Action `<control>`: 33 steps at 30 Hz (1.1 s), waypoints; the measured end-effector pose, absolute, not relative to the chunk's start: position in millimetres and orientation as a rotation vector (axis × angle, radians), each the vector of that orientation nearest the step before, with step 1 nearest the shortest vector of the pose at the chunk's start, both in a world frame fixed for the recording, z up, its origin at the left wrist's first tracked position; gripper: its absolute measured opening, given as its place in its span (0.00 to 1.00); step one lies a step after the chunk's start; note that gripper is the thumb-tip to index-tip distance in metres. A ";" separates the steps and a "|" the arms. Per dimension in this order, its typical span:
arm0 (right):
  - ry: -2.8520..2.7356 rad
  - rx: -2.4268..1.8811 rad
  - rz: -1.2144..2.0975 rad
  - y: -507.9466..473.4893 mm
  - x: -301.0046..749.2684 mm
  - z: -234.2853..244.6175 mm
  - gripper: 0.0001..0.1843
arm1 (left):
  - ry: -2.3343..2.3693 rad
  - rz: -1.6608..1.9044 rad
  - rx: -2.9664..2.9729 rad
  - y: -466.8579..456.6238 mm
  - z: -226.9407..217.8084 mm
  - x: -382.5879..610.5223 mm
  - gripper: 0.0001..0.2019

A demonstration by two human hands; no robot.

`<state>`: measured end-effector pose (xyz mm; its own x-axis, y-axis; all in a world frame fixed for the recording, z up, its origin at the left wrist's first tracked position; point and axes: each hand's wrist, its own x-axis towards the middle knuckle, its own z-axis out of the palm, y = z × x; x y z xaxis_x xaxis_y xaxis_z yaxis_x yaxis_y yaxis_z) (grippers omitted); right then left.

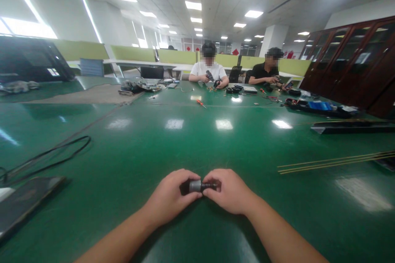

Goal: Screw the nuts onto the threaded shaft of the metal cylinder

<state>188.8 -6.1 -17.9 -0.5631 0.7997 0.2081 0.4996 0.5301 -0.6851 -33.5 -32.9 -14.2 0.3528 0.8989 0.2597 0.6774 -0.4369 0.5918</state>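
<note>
Between my two hands, low over the green table (197, 139), is a small cylindrical part (195, 185). Its left portion is a smooth grey barrel, and its right portion is narrower, dark and ridged; the exact kind cannot be made out. My left hand (171, 191) pinches the grey barrel between thumb and fingers. On the narrower dark end, the thumb and fingers of my right hand (230, 191) are closed. Both sets of fingertips nearly meet at the middle of the part, and they hide some of each end.
An orange screwdriver (201, 103) lies farther across the table. To the left are a dark flat panel (29, 201) and a looped black cable (74, 152). Thin yellow rods (324, 163) and a black channel (348, 127) lie right. Two people (216, 72) work opposite, one holding a power drill.
</note>
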 end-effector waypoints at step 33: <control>-2.320 -1.035 0.738 -5.4 191.0 -16.6 0.06 | 1.420 0.773 2.280 -34.4 -12.7 -34.2 0.12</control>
